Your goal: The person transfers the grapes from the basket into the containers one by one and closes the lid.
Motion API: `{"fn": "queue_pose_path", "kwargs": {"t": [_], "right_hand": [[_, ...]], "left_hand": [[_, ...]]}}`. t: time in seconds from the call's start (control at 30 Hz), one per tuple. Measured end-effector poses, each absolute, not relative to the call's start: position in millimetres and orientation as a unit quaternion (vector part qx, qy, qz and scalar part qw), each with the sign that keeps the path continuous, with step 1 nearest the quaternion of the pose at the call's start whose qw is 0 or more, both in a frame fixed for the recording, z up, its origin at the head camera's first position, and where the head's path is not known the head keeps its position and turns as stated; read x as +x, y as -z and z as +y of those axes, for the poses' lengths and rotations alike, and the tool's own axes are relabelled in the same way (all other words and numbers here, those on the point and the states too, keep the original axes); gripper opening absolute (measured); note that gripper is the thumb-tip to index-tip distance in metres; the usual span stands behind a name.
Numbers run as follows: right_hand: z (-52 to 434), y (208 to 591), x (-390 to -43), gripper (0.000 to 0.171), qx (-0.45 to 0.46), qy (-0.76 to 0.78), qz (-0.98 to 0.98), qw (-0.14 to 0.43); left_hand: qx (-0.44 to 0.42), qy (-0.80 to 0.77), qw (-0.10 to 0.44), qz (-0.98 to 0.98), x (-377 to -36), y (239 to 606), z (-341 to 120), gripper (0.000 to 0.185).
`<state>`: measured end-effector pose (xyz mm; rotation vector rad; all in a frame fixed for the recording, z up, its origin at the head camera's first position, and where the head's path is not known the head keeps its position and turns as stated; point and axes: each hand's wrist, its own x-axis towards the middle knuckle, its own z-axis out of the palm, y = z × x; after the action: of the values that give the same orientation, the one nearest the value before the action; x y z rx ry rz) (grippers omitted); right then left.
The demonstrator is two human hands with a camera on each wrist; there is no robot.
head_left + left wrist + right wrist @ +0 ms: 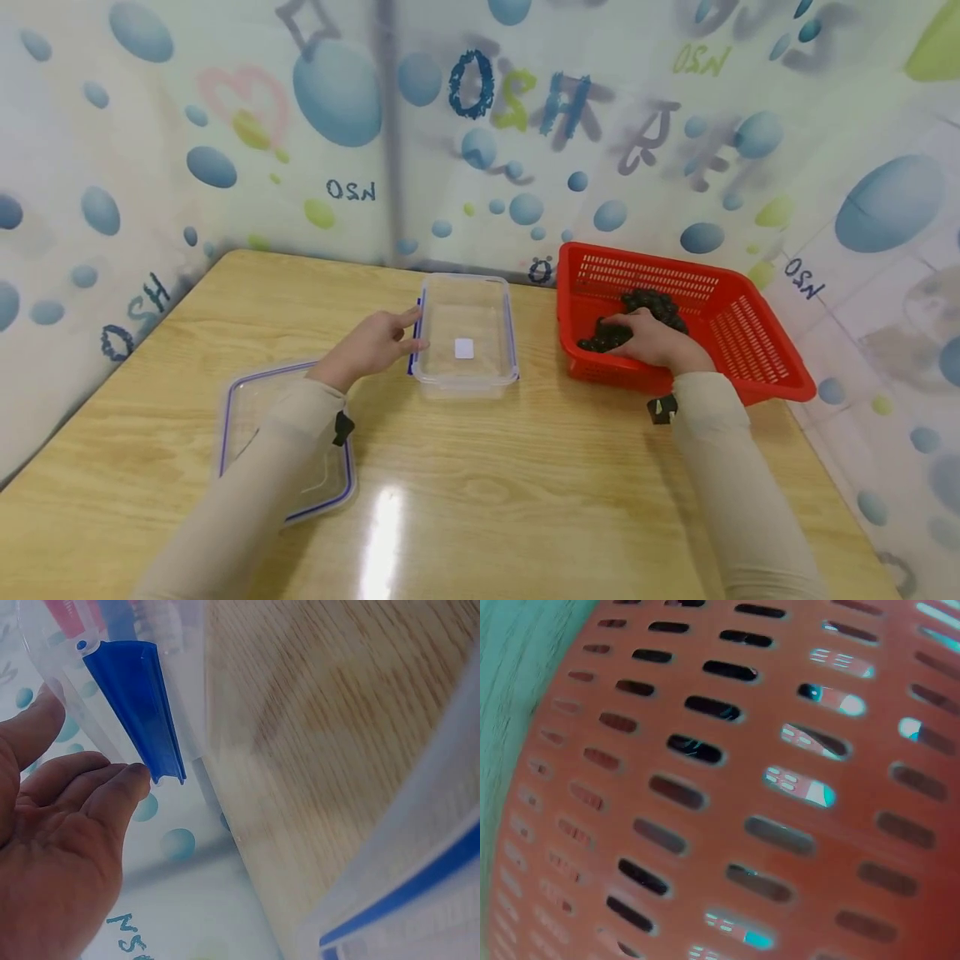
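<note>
A clear plastic box (465,371) with blue side latches stands at the table's middle, a small white label (464,348) on its floor. My left hand (411,332) reaches to its left side with fingers straight. In the left wrist view, the left hand (112,776) touches the lower end of the blue latch (139,705). To the right stands a red slotted basket (750,333) holding a heap of dark round pieces (656,304). My right hand (618,335) lies inside it, fingers curled into the heap. The right wrist view shows only the basket wall (727,787).
The box's clear lid (255,408) with a blue rim lies flat on the wooden table (525,500) at the left, partly under my left forearm. Patterned walls close in behind and on both sides. The basket sits near the table's right edge.
</note>
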<state>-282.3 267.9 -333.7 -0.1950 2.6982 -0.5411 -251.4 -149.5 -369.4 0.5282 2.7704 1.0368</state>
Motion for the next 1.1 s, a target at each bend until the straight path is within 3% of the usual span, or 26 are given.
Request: {"fn": "queue_pose_path", "kwargs": {"t": [0.23, 0.63, 1.1], "right_hand": [[265.2, 334.1, -290.7, 0.06, -0.068, 0.178, 0.951, 0.245], [264.4, 337.7, -295.4, 0.041, -0.067, 0.212, 0.945, 0.241], [266.8, 341.0, -292.4, 0.031, -0.101, 0.204, 0.964, 0.136]], "left_hand": [[0.162, -0.343, 0.078, 0.922, -250.2, 366.4, -149.2, 0.062], [0.144, -0.356, 0.085, 0.919, -248.4, 363.7, -151.9, 0.063], [0.136, -0.355, 0.098, 0.92, -252.3, 368.8, -149.2, 0.063]]}}
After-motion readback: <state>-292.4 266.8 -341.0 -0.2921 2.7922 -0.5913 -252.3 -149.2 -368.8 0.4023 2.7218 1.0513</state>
